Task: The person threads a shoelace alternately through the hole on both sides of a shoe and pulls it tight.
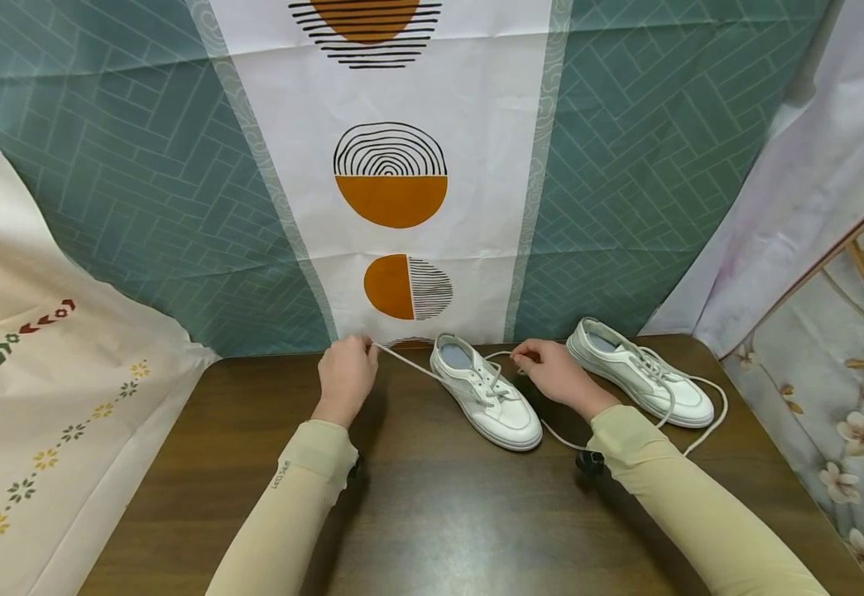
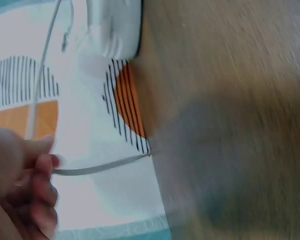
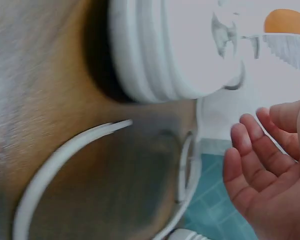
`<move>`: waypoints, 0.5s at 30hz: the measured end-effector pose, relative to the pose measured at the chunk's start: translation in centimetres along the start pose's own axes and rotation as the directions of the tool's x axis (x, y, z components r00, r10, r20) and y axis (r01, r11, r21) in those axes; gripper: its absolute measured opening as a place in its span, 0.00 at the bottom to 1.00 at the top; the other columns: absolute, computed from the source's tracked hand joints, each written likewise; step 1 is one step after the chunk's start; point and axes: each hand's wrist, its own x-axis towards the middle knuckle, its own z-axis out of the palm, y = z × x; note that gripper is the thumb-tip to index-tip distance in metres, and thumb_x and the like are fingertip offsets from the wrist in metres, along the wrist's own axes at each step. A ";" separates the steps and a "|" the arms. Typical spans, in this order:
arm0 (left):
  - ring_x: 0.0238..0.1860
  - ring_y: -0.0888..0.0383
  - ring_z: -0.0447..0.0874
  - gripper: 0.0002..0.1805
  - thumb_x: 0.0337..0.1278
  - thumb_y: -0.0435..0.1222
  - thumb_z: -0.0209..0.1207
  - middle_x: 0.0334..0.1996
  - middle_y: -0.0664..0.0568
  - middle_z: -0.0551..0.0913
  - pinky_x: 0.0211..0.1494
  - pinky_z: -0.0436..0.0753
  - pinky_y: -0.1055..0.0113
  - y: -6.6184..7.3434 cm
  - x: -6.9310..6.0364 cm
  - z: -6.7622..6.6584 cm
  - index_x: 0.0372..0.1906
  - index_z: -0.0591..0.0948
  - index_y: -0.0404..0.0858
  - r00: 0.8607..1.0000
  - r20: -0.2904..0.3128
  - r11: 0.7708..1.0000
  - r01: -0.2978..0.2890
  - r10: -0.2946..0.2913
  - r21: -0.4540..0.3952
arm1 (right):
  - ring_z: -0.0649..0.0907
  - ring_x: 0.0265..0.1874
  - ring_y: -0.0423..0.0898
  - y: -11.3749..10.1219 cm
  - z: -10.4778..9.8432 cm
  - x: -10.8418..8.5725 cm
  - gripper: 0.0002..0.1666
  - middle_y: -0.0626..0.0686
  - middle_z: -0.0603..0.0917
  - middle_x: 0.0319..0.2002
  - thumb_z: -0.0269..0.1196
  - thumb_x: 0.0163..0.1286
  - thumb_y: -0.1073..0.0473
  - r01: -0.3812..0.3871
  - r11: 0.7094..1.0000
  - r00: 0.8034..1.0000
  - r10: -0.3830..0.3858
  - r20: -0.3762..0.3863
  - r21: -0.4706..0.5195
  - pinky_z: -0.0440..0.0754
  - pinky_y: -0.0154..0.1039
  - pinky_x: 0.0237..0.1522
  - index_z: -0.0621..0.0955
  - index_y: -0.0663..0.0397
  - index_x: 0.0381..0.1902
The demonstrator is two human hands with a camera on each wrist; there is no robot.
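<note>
A white sneaker (image 1: 502, 414) lies on the table with its laces partly threaded. My left hand (image 1: 348, 370) pinches one white shoelace (image 1: 408, 362), which stretches from the sneaker to my fingers; in the left wrist view a loose stretch hangs beyond them. On the sneaker's other side my right hand (image 1: 547, 370) hovers close to another length of lace (image 1: 499, 353). Its fingers (image 3: 255, 152) are loosely bent, and I see no lace between them in the right wrist view. A lace tip (image 3: 122, 124) lies near the sneaker's toe.
A second white sneaker (image 1: 644, 377) with long loose laces stands at the right, beside my right forearm. Behind the brown table (image 1: 432, 513) hangs a green and white patterned cloth (image 1: 469, 207). Other patterned cloths hang along the left and right sides.
</note>
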 end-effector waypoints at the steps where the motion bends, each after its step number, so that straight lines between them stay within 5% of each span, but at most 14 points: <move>1: 0.24 0.51 0.81 0.07 0.58 0.40 0.59 0.25 0.50 0.84 0.27 0.79 0.56 0.3 0.1 -0.1 0.31 0.85 0.43 0.998 -0.057 0.998 -0.029 0.026 -0.057 | 0.81 0.37 0.44 -0.3 -0.3 0.0 0.11 0.51 0.84 0.40 0.54 0.71 0.52 0.001 1.000 1.000 0.000 -0.012 0.020 0.77 0.39 0.36 0.81 0.48 0.44; 4: 0.28 0.56 0.83 0.08 0.58 0.37 0.59 0.32 0.51 0.86 0.31 0.82 0.62 1.7 0.1 -0.2 0.41 0.85 0.41 0.963 -0.212 0.951 -0.213 0.165 -0.226 | 0.82 0.37 0.45 -1.5 -1.1 -0.1 0.14 0.50 0.84 0.40 0.52 0.72 0.51 0.022 0.996 0.998 -0.017 -0.066 0.082 0.79 0.40 0.36 0.79 0.47 0.49; 6: 0.32 0.58 0.84 0.10 0.57 0.34 0.60 0.35 0.51 0.86 0.35 0.83 0.65 2.8 -0.1 -0.2 0.44 0.84 0.40 0.914 -0.297 0.880 -0.365 0.277 -0.303 | 0.83 0.38 0.45 -2.4 -1.5 -0.1 0.16 0.49 0.85 0.39 0.51 0.73 0.50 0.056 0.990 0.994 -0.043 -0.104 0.128 0.80 0.40 0.38 0.78 0.46 0.52; 8: 0.36 0.59 0.84 0.12 0.56 0.30 0.59 0.38 0.51 0.86 0.40 0.83 0.66 3.9 -0.4 0.0 0.45 0.84 0.39 0.847 -0.353 0.797 -0.509 0.398 -0.324 | 0.83 0.38 0.44 -3.5 -1.9 -0.2 0.17 0.50 0.85 0.39 0.51 0.73 0.50 0.103 0.981 0.988 -0.081 -0.135 0.163 0.80 0.41 0.39 0.76 0.42 0.56; 10: 0.39 0.59 0.84 0.13 0.55 0.27 0.58 0.39 0.52 0.86 0.44 0.82 0.67 4.9 -0.8 0.1 0.45 0.84 0.39 0.779 -0.377 0.721 -0.616 0.500 -0.318 | 0.84 0.37 0.43 -4.6 -2.1 -0.4 0.19 0.49 0.85 0.40 0.53 0.72 0.51 0.164 0.973 0.978 -0.139 -0.152 0.165 0.80 0.40 0.36 0.73 0.35 0.59; 12: 0.41 0.60 0.84 0.14 0.54 0.26 0.56 0.39 0.54 0.86 0.47 0.81 0.68 5.9 -1.1 0.1 0.44 0.84 0.39 0.726 -0.375 0.662 -0.684 0.576 -0.307 | 0.83 0.34 0.41 -5.6 -2.3 -0.7 0.23 0.48 0.85 0.40 0.55 0.70 0.54 0.241 0.964 0.963 -0.222 -0.154 0.114 0.80 0.38 0.31 0.70 0.30 0.62; 15: 0.42 0.62 0.83 0.14 0.55 0.26 0.54 0.38 0.55 0.86 0.49 0.80 0.71 7.2 -1.5 0.2 0.43 0.84 0.41 0.683 -0.358 0.610 -0.730 0.637 -0.307 | 0.83 0.33 0.37 -6.6 -2.2 -1.2 0.30 0.45 0.86 0.40 0.59 0.68 0.57 0.370 0.929 0.918 -0.370 -0.141 -0.025 0.78 0.34 0.28 0.68 0.25 0.64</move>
